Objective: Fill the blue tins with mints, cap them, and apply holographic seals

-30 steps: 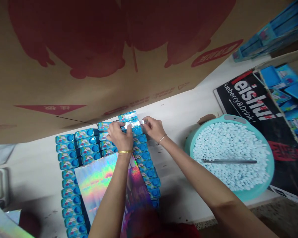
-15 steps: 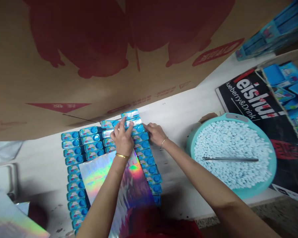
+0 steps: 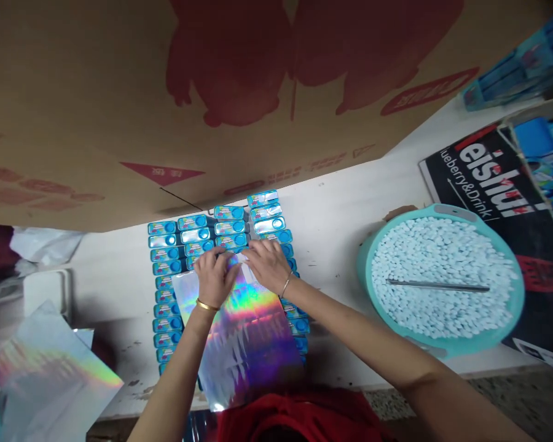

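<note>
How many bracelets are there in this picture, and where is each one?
2. A gold bracelet is on the wrist behind the left hand, and a thinner bracelet is behind the right hand. No others show.

The left hand (image 3: pixel 216 276) and right hand (image 3: pixel 270 267) are close together at the far edge of a shiny sheet (image 3: pixel 249 344), their fingers bent over it. The sheet lies across rows of small blue boxes (image 3: pixel 166 268) on a white worktop (image 3: pixel 336 215). Behind them stands a big brown carton (image 3: pixel 96 123) with red print. To the right, a turquoise basin (image 3: pixel 365 276) holds pale tablets (image 3: pixel 442 258) with a thin bar (image 3: pixel 437 285) lying on top, beside a black carton (image 3: pixel 483 178). Another shiny sheet (image 3: pixel 50 374) is at lower left.
</note>
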### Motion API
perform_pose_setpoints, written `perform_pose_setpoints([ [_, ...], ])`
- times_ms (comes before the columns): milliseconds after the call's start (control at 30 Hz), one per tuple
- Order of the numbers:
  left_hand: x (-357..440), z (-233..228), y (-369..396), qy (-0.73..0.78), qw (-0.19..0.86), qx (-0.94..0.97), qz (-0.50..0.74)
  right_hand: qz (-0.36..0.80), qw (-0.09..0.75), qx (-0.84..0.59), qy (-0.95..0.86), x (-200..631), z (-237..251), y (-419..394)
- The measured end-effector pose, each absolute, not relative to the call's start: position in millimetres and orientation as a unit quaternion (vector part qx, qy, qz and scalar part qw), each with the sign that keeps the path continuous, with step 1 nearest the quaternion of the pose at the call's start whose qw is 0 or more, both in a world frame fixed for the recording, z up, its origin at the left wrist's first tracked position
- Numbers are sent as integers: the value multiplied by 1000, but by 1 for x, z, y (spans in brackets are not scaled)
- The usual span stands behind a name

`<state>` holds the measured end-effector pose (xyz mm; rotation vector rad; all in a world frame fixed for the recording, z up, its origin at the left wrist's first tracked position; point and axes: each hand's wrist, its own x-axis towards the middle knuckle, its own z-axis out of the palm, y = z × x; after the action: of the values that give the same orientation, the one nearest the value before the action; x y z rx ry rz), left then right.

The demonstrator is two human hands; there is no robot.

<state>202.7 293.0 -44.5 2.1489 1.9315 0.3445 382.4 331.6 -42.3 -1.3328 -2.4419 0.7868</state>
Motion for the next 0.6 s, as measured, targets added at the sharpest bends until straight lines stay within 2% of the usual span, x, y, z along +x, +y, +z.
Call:
perform_pose_setpoints([
  [133, 204, -47, 290, 660, 119, 727, 147, 238, 100, -455, -852, 376, -48, 334],
  [400, 196, -45, 279, 619, 105, 770, 113, 220, 98, -438, -866, 376, -50, 337],
  [600, 205, -44, 259, 625, 120, 760, 133, 208, 111, -458, -857, 374, -58, 330],
])
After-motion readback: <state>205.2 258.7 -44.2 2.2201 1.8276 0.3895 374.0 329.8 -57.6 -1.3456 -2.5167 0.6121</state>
